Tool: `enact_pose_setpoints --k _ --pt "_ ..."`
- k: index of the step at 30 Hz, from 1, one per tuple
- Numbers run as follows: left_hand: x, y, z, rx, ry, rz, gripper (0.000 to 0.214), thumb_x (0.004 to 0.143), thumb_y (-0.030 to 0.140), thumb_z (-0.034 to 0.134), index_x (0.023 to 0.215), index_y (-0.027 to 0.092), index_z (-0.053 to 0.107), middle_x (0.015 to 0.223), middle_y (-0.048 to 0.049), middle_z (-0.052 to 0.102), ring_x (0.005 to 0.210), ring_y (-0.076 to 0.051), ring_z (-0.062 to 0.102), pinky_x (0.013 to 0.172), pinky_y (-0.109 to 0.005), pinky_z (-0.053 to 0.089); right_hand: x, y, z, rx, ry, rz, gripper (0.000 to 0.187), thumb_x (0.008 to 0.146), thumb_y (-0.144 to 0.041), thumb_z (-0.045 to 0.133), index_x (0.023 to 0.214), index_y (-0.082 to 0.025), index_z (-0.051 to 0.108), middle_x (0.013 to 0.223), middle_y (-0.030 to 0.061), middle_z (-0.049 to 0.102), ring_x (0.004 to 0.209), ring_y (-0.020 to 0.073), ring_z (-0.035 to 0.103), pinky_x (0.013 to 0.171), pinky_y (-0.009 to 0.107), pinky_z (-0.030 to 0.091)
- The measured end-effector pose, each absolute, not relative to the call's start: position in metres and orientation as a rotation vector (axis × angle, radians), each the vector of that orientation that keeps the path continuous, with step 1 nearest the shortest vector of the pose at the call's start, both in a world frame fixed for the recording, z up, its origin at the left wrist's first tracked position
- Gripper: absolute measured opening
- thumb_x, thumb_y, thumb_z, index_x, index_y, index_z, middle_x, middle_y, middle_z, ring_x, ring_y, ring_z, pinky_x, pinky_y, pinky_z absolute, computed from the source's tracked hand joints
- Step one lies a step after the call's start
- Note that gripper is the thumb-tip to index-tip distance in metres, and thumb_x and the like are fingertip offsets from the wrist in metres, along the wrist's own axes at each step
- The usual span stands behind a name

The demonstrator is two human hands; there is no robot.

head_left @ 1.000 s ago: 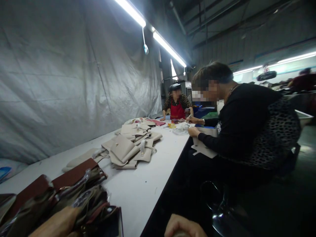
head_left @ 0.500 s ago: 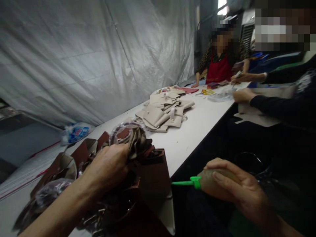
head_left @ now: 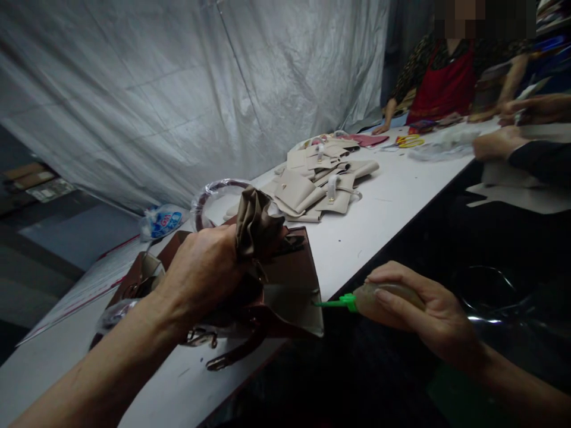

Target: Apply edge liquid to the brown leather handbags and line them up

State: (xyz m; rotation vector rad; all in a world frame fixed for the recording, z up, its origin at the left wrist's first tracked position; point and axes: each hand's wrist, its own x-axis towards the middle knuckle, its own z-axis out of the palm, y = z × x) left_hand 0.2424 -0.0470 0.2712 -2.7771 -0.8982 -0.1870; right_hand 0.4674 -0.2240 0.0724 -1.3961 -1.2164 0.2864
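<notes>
My left hand (head_left: 207, 261) is closed on a brown handbag (head_left: 292, 291), gripping it by the bunched lining (head_left: 255, 223) that sticks up out of it. A buckled strap (head_left: 241, 351) hangs off the bag over the table, and a plastic-wrapped handle (head_left: 203, 205) rises behind. In my right hand (head_left: 423, 309) is a squeeze bottle (head_left: 383, 303) of amber content, fingers wrapped round it. Its green nozzle (head_left: 332, 303) points left, with the tip at the bag's inner side panel near the right edge; whether it touches I cannot tell.
Beige bag pieces (head_left: 307, 190) lie piled on the white table (head_left: 379, 220), with yellow-handled scissors (head_left: 409, 141) beyond. A blue-printed plastic bag (head_left: 165, 221) sits at left. A person in a red apron (head_left: 446, 86) stands at the far end; another person's hands (head_left: 499, 142) work at right.
My left hand has lifted and turned the brown bag, apart from the other brown pieces, so its inner side shows more. The nozzle tip has come over the panel. The view has shifted.
</notes>
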Motion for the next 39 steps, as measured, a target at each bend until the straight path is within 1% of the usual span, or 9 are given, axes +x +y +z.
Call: enact_pose_setpoints --k 3,6,12,17,22,25,30,35,39 --pt "0.249 -0.039 0.264 -2.745 -0.987 -0.022 0.031 0.094 0.044 0.049 0.112 0.034 0.071 0.096 -0.003 0.076 0.088 -0.026 0.072 0.066 -0.029 0.048 0.473 -0.216 0.073 -1.396 -1.207 0.246 0.009 0.092 -0.031 0.06 0.099 -0.027 0.065 0.096 0.0003 0.067 0.086 0.0169 0.066 0.075 0.027 0.051" --pt "0.254 -0.028 0.253 -2.694 -1.096 0.144 0.024 0.089 0.032 0.054 0.1 0.026 0.074 0.089 -0.0075 0.075 0.084 -0.027 0.072 0.065 -0.029 0.049 0.477 -0.21 0.069 -1.419 -1.199 0.234 0.009 0.092 -0.031 0.06 0.097 -0.027 0.065 0.095 0.0002 0.067 0.085 0.0173 0.065 0.076 0.028 0.05" --pt "0.263 -0.015 0.245 -2.621 -1.105 0.19 0.021 0.082 0.022 0.053 0.085 0.018 0.074 0.083 -0.015 0.075 0.081 -0.032 0.073 0.066 -0.034 0.052 0.486 -0.192 0.057 -1.407 -1.27 0.199 0.009 0.092 -0.028 0.06 0.098 -0.025 0.064 0.094 0.0019 0.066 0.086 0.0186 0.065 0.077 0.031 0.05" --pt "0.275 -0.014 0.243 -2.596 -1.087 0.228 0.025 0.077 0.014 0.051 0.086 0.014 0.074 0.087 -0.0184 0.075 0.084 -0.034 0.073 0.071 -0.039 0.056 0.496 -0.169 0.061 -1.311 -1.456 0.111 0.009 0.092 -0.023 0.059 0.1 -0.022 0.063 0.093 0.0043 0.064 0.084 0.0184 0.063 0.076 0.032 0.051" --pt "0.282 -0.012 0.24 -2.633 -1.084 0.201 0.024 0.079 0.016 0.052 0.087 0.014 0.075 0.09 -0.019 0.075 0.087 -0.035 0.072 0.074 -0.04 0.057 0.501 -0.162 0.069 -1.342 -1.636 0.128 0.009 0.092 -0.023 0.056 0.096 -0.02 0.064 0.087 0.0042 0.064 0.078 0.0168 0.062 0.073 0.03 0.05" --pt "0.282 -0.012 0.24 -2.65 -1.06 0.182 0.024 0.08 0.017 0.051 0.087 0.013 0.074 0.089 -0.0194 0.074 0.086 -0.034 0.072 0.074 -0.04 0.057 0.501 -0.163 0.072 -1.422 -1.587 0.229 0.012 0.091 -0.026 0.056 0.091 -0.02 0.066 0.085 0.0035 0.066 0.076 0.0171 0.064 0.071 0.03 0.05" --pt "0.278 -0.014 0.239 -2.639 -1.067 0.17 0.024 0.081 0.019 0.052 0.09 0.015 0.074 0.089 -0.0175 0.074 0.085 -0.031 0.072 0.074 -0.037 0.056 0.504 -0.16 0.071 -1.471 -1.452 0.219 0.017 0.088 -0.031 0.058 0.093 -0.018 0.068 0.089 0.005 0.068 0.082 0.0197 0.064 0.078 0.033 0.05" --pt "0.274 -0.013 0.236 -2.67 -1.031 0.138 0.024 0.082 0.019 0.052 0.091 0.016 0.074 0.088 -0.0167 0.074 0.085 -0.033 0.072 0.074 -0.04 0.056 0.505 -0.16 0.068 -1.496 -1.394 0.44 0.021 0.086 -0.037 0.06 0.089 -0.018 0.069 0.083 0.0029 0.068 0.078 0.0196 0.064 0.073 0.031 0.049" --pt "0.273 -0.013 0.236 -2.671 -1.04 0.13 0.023 0.083 0.021 0.052 0.091 0.016 0.074 0.089 -0.0177 0.075 0.086 -0.035 0.073 0.075 -0.041 0.056 0.501 -0.159 0.067 -1.451 -1.404 0.338 0.018 0.087 -0.034 0.059 0.091 -0.018 0.069 0.088 0.0041 0.068 0.082 0.0197 0.064 0.078 0.032 0.049"
